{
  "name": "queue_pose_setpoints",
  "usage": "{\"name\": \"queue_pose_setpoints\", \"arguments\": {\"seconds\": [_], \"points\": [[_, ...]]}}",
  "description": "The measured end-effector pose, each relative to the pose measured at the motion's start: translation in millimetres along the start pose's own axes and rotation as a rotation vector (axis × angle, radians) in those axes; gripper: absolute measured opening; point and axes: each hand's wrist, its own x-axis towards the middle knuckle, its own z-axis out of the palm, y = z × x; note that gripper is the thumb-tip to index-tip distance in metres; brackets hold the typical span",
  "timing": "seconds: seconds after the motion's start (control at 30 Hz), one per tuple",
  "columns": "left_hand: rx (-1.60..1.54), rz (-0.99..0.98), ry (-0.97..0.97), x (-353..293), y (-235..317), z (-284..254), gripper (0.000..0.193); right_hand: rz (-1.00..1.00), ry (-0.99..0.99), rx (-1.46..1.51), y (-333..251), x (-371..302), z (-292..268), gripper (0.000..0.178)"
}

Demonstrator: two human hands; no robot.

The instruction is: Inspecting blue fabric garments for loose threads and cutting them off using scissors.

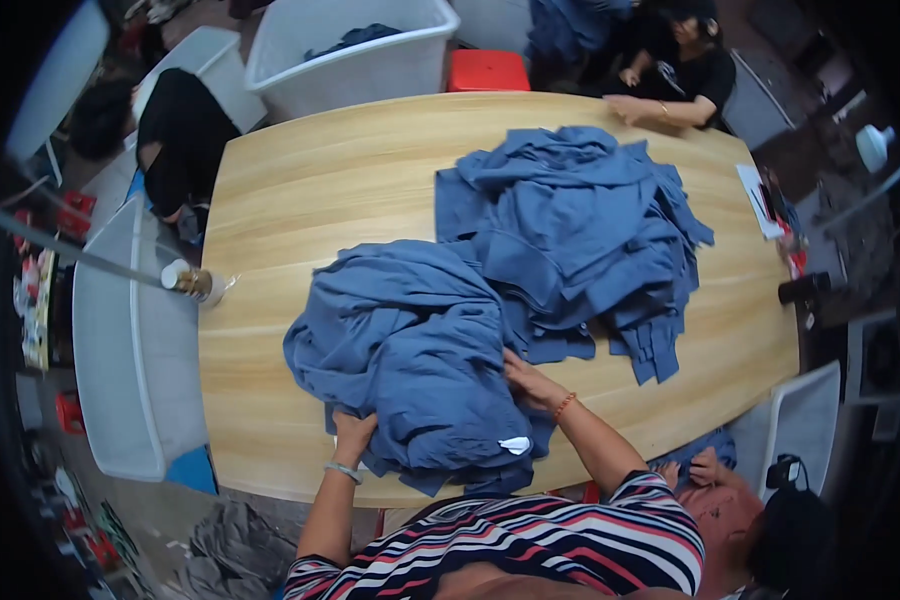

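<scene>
A heaped bundle of blue garments [400, 320] lies at the near middle of the table, with a small white label [514, 445] showing near its lower right. My left hand [353, 436] grips the bundle's near left edge, thumb on top and fingers partly hidden by cloth. On the opposite side, my right hand [530, 383] is closed on the bundle's right edge, its fingertips tucked into the fabric. Beyond it, a second, looser pile of blue garments [580, 220] touches the first and spreads to the right.
The wooden table [300, 180] has a jar [187, 280] at its left edge and a sheet of paper [760, 200] at the right. White bins [350, 70] stand around it, with a red stool [488, 71] behind. Co-workers are at the far right, far left and near right.
</scene>
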Motion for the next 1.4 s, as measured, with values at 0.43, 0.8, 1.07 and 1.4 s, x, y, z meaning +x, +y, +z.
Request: {"name": "queue_pose_setpoints", "arguments": {"seconds": [0.43,0.8,1.07,1.4], "points": [[-0.78,-0.633,-0.275,-68,-3,-53,0.064,0.358,-0.101,-0.157,56,101,52,0.055],[-0.829,0.536,-0.284,290,303,-125,0.055,-0.528,-0.375,-0.282,-362,180,196,0.043],[-0.649,0.721,-0.021,342,375,-124,0.073,-1.396,0.213,-0.798,-509,179,233,0.045],[0.75,-0.248,0.296,0,-53,-136,0.087,-0.847,0.279,-1.609,-178,97,56,0.04]]}}
